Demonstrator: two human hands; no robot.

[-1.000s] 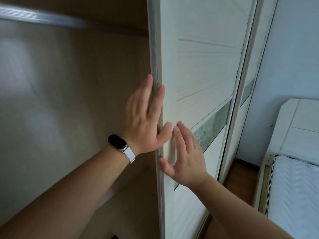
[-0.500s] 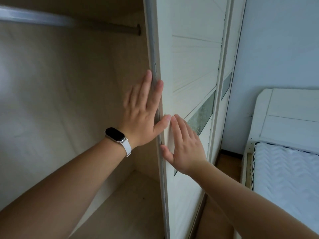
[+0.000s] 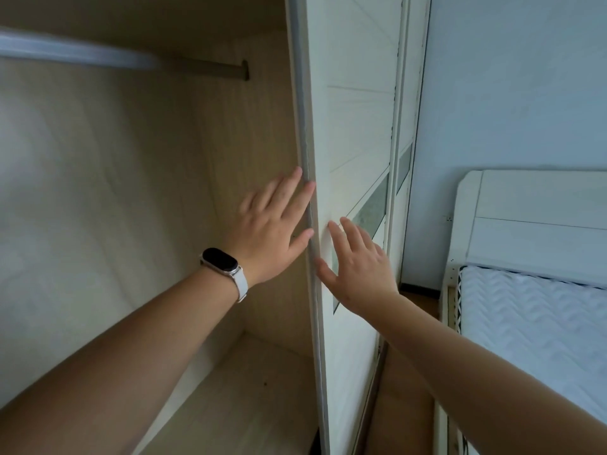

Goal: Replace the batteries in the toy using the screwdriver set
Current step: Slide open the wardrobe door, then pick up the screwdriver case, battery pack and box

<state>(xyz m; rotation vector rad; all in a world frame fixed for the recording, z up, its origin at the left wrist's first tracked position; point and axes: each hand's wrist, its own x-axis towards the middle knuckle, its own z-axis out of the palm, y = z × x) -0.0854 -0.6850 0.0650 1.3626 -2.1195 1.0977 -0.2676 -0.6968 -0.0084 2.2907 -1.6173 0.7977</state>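
At the edge of the sliding wardrobe door [image 3: 354, 126], you have both hands up against the panel. Your left hand [image 3: 269, 231] reaches in from the open side, its fingers straight and spread. Their tips and the thumb tip touch the grey strip [image 3: 303, 110] that runs down the door's edge. It has hold of nothing. A smart band [image 3: 223, 262] with a dark face and a white strap sits on that wrist.

Your right hand [image 3: 358, 274] lies flat on the front face of the door, just beside the edge. Its fingers are straight and point upward, and the thumb is stretched toward the strip. It too holds nothing and only presses on the panel.

Left of the door, the wardrobe stands open and shows a pale wood back panel [image 3: 115, 192], a hanging rail [image 3: 203, 65] near the top and a bare shelf [image 3: 236, 389] at the bottom. A second door [image 3: 405, 178] sits behind the first, next to the pale blue wall [image 3: 509, 93].

Over to your right stands a bed with a white headboard [image 3: 542, 218] and a quilted white mattress [image 3: 532, 323]. A strip of wooden floor [image 3: 417, 300] runs between the bed and the wardrobe.

Where the toy and the screwdriver set are, this view does not show.
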